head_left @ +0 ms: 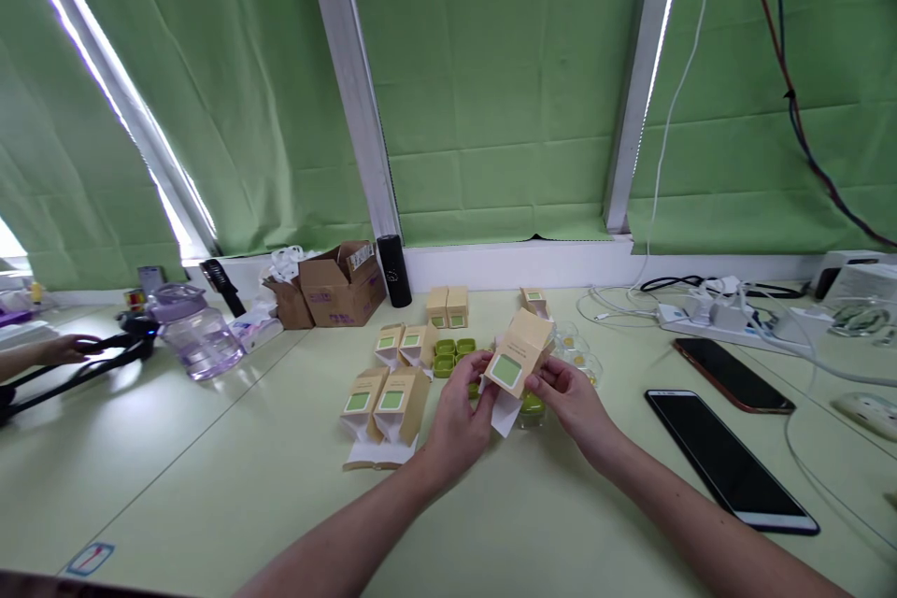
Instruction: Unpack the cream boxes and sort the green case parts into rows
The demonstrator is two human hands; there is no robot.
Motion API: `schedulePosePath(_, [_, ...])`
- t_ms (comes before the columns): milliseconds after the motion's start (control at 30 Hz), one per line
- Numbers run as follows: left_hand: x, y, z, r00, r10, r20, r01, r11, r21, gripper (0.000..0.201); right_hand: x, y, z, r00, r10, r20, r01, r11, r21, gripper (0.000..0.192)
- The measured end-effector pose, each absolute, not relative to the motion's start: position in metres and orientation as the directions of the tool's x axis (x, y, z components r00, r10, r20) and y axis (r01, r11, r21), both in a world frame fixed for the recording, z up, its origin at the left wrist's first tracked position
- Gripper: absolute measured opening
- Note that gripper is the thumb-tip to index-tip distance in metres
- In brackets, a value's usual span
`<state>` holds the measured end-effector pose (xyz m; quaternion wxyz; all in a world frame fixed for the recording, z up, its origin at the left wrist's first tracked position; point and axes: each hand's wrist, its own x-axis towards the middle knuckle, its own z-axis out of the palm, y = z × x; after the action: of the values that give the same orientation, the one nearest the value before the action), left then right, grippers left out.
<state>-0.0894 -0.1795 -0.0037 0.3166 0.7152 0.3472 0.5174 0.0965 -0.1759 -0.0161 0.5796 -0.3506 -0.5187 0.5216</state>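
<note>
Left to right: another person's hand [66,350] on a black stand, one clear jug [192,333], one brown carton [341,285], four open small boxes [388,404] in two pairs, two phones [729,458]. Left hand [459,416] and right hand [571,397], both palm-inward, pinch one tan box [517,353] with a green square label, tilted, flap open, held above the table [210,467] at centre.

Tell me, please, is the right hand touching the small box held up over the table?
Touching: the head view shows the right hand with its fingers on the box at its right edge.
</note>
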Motion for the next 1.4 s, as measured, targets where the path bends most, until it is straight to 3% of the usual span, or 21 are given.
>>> schedulePosePath(100, [-0.088,-0.179,-0.002,0.211,0.843,0.495,0.13,-0.526,0.84,0.031,0.097,-0.177,-0.014,-0.101,0.969,0.227,-0.258,0.195,-0.946,0.061])
schedulePosePath(333, [-0.088,-0.181,-0.003,0.227,0.857,0.462,0.03,-0.481,0.876,0.063,0.098,-0.183,-0.005,-0.08,0.973,0.218,-0.226,0.195,-0.954,0.059])
schedulePosePath(467, [-0.091,-0.183,-0.001,0.298,0.844,0.446,-0.049,-0.453,0.89,0.054,0.099,-0.184,-0.003,-0.055,0.974,0.221,-0.189,0.207,-0.96,0.065])
schedulePosePath(633, [-0.094,-0.181,0.003,0.323,0.855,0.405,-0.131,-0.384,0.914,0.048,0.101,-0.184,-0.004,-0.047,0.979,0.2,-0.24,0.183,-0.953,0.059])
schedulePosePath(767, [-0.094,-0.176,0.003,0.347,0.865,0.362,-0.099,-0.35,0.931,0.044,0.103,-0.184,-0.005,-0.007,0.982,0.19,-0.232,0.183,-0.955,0.057])
schedulePosePath(1400, [-0.094,-0.177,0.005,0.423,0.877,0.227,-0.272,-0.116,0.955,0.04,0.103,-0.187,-0.004,-0.005,0.987,0.159,-0.288,0.151,-0.946,0.054])
